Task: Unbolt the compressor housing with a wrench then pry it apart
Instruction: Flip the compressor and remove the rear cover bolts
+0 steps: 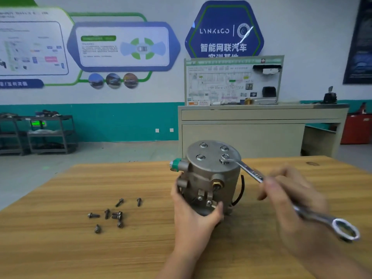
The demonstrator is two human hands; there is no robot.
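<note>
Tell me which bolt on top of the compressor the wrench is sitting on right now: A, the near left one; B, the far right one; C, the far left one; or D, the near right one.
D: the wrench, held in the right hand, has its far end seated on the near right bolt of the four on the compressor top, while the left hand steadies the body.

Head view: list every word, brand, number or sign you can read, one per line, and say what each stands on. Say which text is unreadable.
"LYNK&CO": blue hexagonal wall sign.
"智能网联汽车": same sign, second line; the line below is cut off.
Wall info panels: text too blurred.
Training board on the bench: print too small.
Wrench shank: stamping blurred.
Compressor housing: no text seen.
</note>
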